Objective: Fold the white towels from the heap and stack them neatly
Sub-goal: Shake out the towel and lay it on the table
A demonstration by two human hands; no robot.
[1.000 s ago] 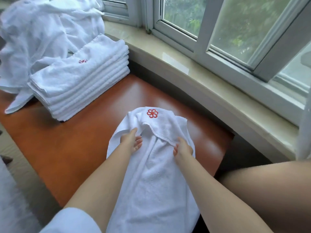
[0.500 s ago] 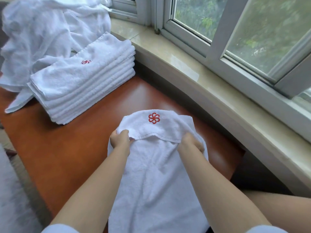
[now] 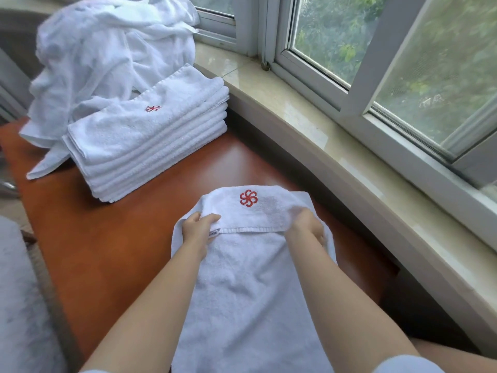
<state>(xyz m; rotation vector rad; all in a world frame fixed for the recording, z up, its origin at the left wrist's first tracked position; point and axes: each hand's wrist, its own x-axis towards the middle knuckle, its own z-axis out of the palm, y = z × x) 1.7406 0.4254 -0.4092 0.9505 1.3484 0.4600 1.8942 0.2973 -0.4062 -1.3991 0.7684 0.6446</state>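
— Hands first: how do they sit?

— Left hand (image 3: 200,227) lies on the near-left corner of the folded-over flap of the towel (image 3: 250,286), its grip narrow, thumb on top and fingers curled around the hem. Its forearm runs up from the bottom edge of the view. Right hand (image 3: 308,228) mirrors it at the flap's right corner, fingers curled down over the cloth and gripping it; the fingertips are buried in the fold, so I cannot see how deep they go.

— And where is that towel?

— Spread lengthwise on the reddish-brown counter (image 3: 102,238), far end turned back toward the person, near end running out of view between the arms.

— Any marking on it?

— A red pinwheel logo (image 3: 248,198) stitched on the flap, and a small white tag (image 3: 214,232) at the hem by the left thumb; its print is too small to read.

— What lies to the left?

— At the far left, the heap (image 3: 107,57) of loose white towels, its top cut off by the frame. Touching its front is the stack (image 3: 150,141) of folded towels, the top one bearing the same red mark (image 3: 153,108), partly creased and hard to make out.

— To the right?

— A pale stone windowsill (image 3: 336,157) curving beside the counter, then the white window frame (image 3: 376,63) with blurred green foliage behind the glass.
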